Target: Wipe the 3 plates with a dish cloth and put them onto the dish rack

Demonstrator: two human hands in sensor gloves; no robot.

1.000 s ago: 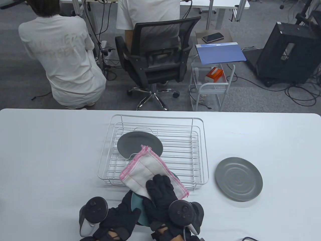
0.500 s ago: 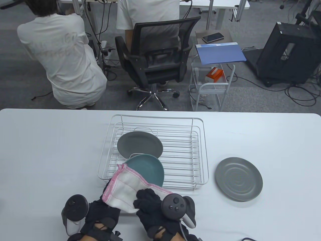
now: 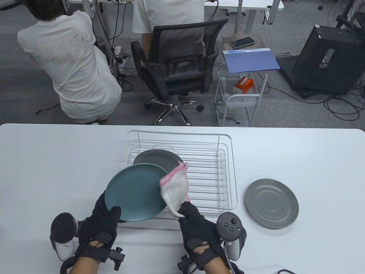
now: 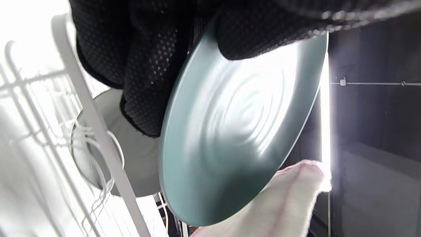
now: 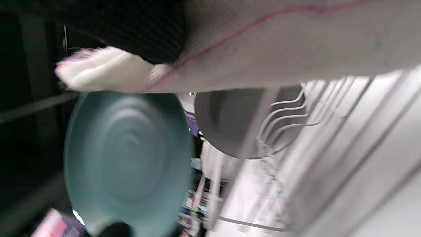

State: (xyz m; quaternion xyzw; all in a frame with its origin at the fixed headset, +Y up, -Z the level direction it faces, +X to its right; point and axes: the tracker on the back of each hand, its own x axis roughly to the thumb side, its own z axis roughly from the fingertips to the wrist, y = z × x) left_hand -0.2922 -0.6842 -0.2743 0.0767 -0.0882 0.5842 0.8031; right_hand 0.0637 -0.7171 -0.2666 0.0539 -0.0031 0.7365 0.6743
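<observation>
We take the dish rack (image 3: 209, 182) as our landmark. Our left hand (image 3: 101, 225) grips the teal plate (image 3: 137, 191) by its near rim, thumb curled over the top face and fingers underneath, as the left wrist view confirms; the plate is held tilted over the rack's near left corner. Our right hand (image 3: 196, 225), in front of the rack's near edge, pinches the dish cloth (image 3: 176, 189), which stands bunched upward over the rack, just beside the teal plate's right edge. Whether cloth and plate actually touch we cannot tell, since the right wrist view is blurred. Inside the rack, at its left side, one grey plate (image 3: 159, 159) leans among the wires, partly hidden behind the teal one. A second grey plate (image 3: 271, 203) lies flat on the white table (image 3: 313, 159) to the right of the rack, apart from it.
</observation>
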